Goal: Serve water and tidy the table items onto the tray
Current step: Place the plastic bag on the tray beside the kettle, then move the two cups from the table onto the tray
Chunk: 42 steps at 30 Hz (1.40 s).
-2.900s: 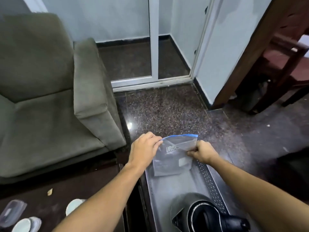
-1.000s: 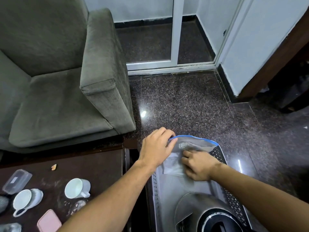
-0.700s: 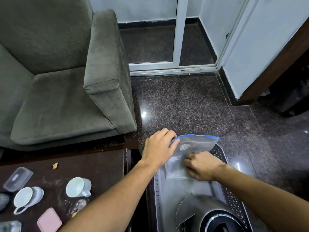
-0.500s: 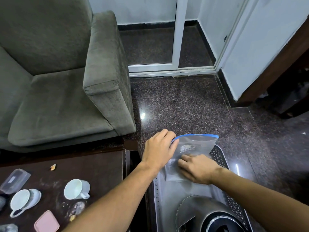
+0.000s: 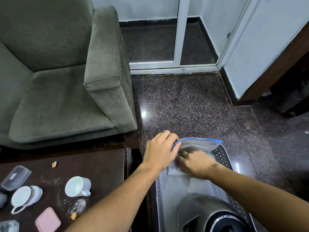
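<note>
On the tray's (image 5: 223, 156) far end, bag (image 5: 199, 145) mouth faces away; left hand (image 5: 160, 151) pinches, right hand (image 5: 197, 164) presses.

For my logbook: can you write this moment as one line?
left hand: grips zip bag | right hand: presses zip bag | zip bag, kettle: on tray

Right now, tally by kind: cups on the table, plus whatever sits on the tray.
White cups on the table: 2
Zip bag on the tray: 1
Kettle on the tray: 1
Total: 4
</note>
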Motion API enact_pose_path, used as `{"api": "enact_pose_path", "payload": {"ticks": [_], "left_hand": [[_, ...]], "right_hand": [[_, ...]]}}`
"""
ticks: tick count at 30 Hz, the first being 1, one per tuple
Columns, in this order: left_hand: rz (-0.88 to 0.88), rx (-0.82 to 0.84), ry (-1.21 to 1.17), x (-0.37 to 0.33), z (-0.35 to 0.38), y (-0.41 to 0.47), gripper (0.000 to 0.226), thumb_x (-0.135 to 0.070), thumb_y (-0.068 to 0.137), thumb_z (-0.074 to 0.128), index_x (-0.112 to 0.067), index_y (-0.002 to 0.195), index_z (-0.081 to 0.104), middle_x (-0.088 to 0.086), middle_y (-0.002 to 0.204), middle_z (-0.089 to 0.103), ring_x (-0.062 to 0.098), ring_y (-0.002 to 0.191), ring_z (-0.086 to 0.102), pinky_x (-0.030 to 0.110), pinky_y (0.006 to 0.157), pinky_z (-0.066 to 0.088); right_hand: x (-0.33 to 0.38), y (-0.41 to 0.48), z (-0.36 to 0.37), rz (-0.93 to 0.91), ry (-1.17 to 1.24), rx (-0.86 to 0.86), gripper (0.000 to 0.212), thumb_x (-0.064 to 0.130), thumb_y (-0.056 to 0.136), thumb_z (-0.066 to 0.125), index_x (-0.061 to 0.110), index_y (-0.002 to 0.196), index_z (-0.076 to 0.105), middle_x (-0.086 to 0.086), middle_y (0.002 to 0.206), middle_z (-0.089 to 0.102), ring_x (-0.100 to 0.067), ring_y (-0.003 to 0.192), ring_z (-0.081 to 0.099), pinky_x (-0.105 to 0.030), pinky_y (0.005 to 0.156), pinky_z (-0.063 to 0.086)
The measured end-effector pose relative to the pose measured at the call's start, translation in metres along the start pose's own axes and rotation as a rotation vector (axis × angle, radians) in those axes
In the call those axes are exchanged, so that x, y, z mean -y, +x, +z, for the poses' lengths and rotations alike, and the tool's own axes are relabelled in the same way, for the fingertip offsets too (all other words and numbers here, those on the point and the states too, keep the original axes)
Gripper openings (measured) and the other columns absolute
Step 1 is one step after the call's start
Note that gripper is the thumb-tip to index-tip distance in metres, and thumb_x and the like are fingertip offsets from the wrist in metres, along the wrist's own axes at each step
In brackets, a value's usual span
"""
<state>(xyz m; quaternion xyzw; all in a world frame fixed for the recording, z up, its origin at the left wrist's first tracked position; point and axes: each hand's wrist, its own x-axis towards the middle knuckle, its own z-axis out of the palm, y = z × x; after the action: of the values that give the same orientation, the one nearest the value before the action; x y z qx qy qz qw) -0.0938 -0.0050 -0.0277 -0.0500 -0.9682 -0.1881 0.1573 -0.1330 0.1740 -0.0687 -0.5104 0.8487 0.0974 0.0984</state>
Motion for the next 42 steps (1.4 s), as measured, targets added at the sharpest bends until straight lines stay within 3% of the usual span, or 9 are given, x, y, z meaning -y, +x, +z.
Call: {"api": "enact_pose_path", "payload": {"ticks": [2, 5, 9, 15, 20, 23, 28, 36, 42], "left_hand": [[-0.003, 0.002, 0.016, 0.001, -0.001, -0.001, 0.019, -0.041, 0.094, 0.06, -0.024, 0.09, 0.067, -0.005, 0.087, 0.062, 0.018, 0.079, 0.063, 0.039, 0.054, 0.056], [-0.013, 0.0, 0.044, 0.003, -0.003, -0.003, 0.02, -0.042, 0.094, 0.06, -0.023, 0.091, 0.067, -0.004, 0.088, 0.062, 0.019, 0.078, 0.063, 0.04, 0.054, 0.057], [-0.03, 0.018, 0.043, 0.002, -0.007, -0.006, 0.022, -0.045, 0.09, 0.066, -0.023, 0.095, 0.067, -0.004, 0.09, 0.062, 0.02, 0.082, 0.063, 0.039, 0.056, 0.058], [-0.091, 0.172, -0.003, -0.001, -0.02, -0.014, 0.061, -0.062, 0.084, 0.065, -0.026, 0.131, 0.053, -0.004, 0.114, 0.058, 0.019, 0.106, 0.057, 0.041, 0.076, 0.059], [-0.079, 0.144, 0.039, 0.005, -0.038, -0.022, 0.088, -0.068, 0.083, 0.062, -0.02, 0.151, 0.035, 0.001, 0.129, 0.053, 0.023, 0.115, 0.053, 0.039, 0.092, 0.054], [-0.136, 0.08, 0.017, 0.014, -0.056, -0.031, 0.078, -0.063, 0.091, 0.053, -0.018, 0.152, 0.035, 0.003, 0.132, 0.054, 0.026, 0.116, 0.053, 0.042, 0.092, 0.05], [-0.252, -0.063, 0.028, 0.053, -0.104, -0.048, 0.054, -0.046, 0.099, 0.047, -0.017, 0.145, 0.047, 0.006, 0.125, 0.06, 0.028, 0.109, 0.056, 0.043, 0.091, 0.049], [-0.466, -0.202, 0.048, 0.15, -0.186, -0.107, 0.045, -0.04, 0.097, 0.048, -0.018, 0.135, 0.055, 0.004, 0.116, 0.065, 0.028, 0.107, 0.059, 0.042, 0.087, 0.051], [-0.725, -0.134, 0.092, 0.247, -0.222, -0.187, 0.041, -0.031, 0.092, 0.056, -0.017, 0.131, 0.059, 0.007, 0.117, 0.063, 0.032, 0.11, 0.059, 0.044, 0.091, 0.051]], "right_hand": [[0.0, -0.005, -0.004, -0.005, -0.007, 0.003, 0.017, 0.032, 0.093, 0.06, 0.017, 0.097, 0.066, -0.007, 0.089, 0.069, -0.029, 0.067, 0.07, -0.036, 0.047, 0.045], [-0.001, -0.011, -0.005, 0.022, 0.055, 0.041, 0.03, 0.036, 0.103, 0.037, 0.013, 0.108, 0.057, -0.013, 0.102, 0.063, -0.037, 0.085, 0.067, -0.046, 0.061, 0.049], [-0.004, -0.02, -0.011, 0.016, 0.064, 0.029, 0.036, 0.038, 0.103, 0.033, 0.013, 0.109, 0.057, -0.013, 0.103, 0.062, -0.038, 0.088, 0.066, -0.047, 0.066, 0.052], [-0.001, -0.026, -0.013, 0.102, 0.049, 0.041, 0.041, 0.046, 0.103, 0.029, 0.018, 0.117, 0.056, -0.009, 0.112, 0.064, -0.035, 0.098, 0.066, -0.044, 0.074, 0.051], [-0.001, -0.035, -0.029, 0.153, 0.033, -0.006, 0.044, 0.057, 0.097, 0.036, 0.023, 0.087, 0.061, 0.002, 0.089, 0.07, -0.024, 0.084, 0.07, -0.036, 0.066, 0.05], [-0.001, -0.04, -0.045, 0.023, 0.025, -0.213, 0.042, 0.048, 0.086, 0.055, 0.02, 0.055, 0.051, 0.001, 0.05, 0.057, -0.027, 0.045, 0.059, -0.033, 0.037, 0.043], [0.009, -0.002, -0.118, -0.07, 0.102, -0.424, 0.043, 0.046, 0.087, 0.049, 0.02, 0.054, 0.046, 0.002, 0.047, 0.049, -0.027, 0.039, 0.052, -0.031, 0.037, 0.033], [0.116, 0.101, -0.221, -0.194, 0.087, -0.48, 0.037, 0.04, 0.09, 0.045, 0.018, 0.06, 0.051, 0.0, 0.057, 0.057, -0.032, 0.048, 0.061, -0.033, 0.04, 0.042], [0.224, 0.183, -0.209, 0.005, 0.151, -0.203, 0.032, 0.05, 0.089, 0.043, 0.023, 0.086, 0.058, 0.005, 0.093, 0.067, -0.028, 0.088, 0.07, -0.036, 0.066, 0.053]]}}
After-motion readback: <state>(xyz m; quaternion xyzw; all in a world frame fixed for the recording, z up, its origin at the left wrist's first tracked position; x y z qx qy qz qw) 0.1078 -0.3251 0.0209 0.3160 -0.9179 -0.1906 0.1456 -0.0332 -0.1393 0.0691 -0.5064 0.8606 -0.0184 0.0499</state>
